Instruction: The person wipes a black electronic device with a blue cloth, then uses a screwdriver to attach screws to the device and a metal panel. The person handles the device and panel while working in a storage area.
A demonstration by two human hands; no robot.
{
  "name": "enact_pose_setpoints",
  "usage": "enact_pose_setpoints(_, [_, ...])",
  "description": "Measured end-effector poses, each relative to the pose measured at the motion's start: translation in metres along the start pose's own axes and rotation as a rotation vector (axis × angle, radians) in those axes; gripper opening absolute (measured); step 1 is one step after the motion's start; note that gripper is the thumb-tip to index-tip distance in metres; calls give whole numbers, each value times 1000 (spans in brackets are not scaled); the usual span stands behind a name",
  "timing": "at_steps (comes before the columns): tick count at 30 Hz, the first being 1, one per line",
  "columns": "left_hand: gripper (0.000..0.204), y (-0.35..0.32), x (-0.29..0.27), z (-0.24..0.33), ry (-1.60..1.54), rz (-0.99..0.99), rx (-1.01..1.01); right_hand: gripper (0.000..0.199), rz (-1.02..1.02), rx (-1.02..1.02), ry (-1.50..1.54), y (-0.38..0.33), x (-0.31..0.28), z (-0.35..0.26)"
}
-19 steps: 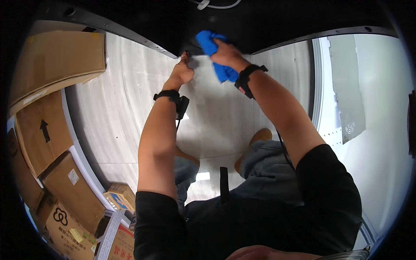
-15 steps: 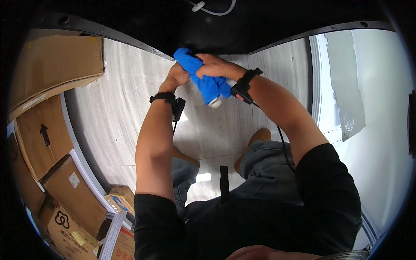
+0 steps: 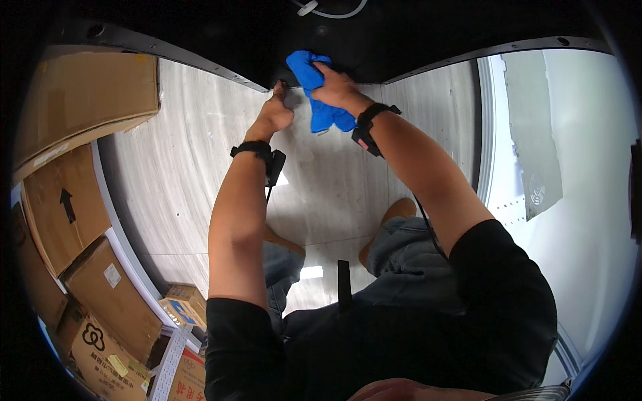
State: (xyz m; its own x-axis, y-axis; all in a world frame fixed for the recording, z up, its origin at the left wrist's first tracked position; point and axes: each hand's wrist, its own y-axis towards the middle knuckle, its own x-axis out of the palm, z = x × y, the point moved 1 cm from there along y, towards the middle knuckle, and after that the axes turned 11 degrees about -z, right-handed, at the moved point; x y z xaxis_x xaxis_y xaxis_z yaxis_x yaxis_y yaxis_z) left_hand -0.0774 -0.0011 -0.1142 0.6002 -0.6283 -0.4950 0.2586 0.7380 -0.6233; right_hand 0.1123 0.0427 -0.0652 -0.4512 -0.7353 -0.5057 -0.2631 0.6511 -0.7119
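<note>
Brown cardboard boxes point(image 3: 97, 100) at the left

white cable point(image 3: 338, 16): cut off above | blue cloth point(image 3: 309, 78): underside hidden | left hand point(image 3: 275, 113): fingertips indistinct

blue cloth point(image 3: 323, 115); bunched, creased; held slantwise; upper end over black panel point(image 3: 401, 40)

Storage rm, apparently: cardbd boxes point(image 3: 90, 93), wht rack point(image 3: 167, 357).
</note>
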Motion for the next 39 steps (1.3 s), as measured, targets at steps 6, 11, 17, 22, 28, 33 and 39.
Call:
enact_pose_setpoints(6, [83, -4, -6, 2, -36, -36, -19, 81, 11, 217, -133, -4, -17, 17])
enact_pose_setpoints(11, [84, -5, -1, 7, -19, -37, 10, 85, 9, 163, -109, 2, -17, 26])
enact_pose_setpoints(17, [83, -7, -4, 11, 14, -46, -70, 85, -41, -35, -166, -4, 11, -9])
enact_pose_setpoints(22, [82, -7, -4, 11, 66, -63, -49, 77, 46, 94, -207, 4, -24, -6])
enact_pose_setpoints(28, [88, -1, -4, 6, 51, -63, -26, 74, 205, 22, -356, 45, -18, -23])
enact_pose_setpoints(33, [82, 2, 3, 4, 148, -25, -56, 65, 215, -87, -438, 61, 4, -53])
enact_pose_setpoints(39, [76, -6, -7, 21, 137, -98, -209, 62, 176, -130, -471, 44, 4, -40])
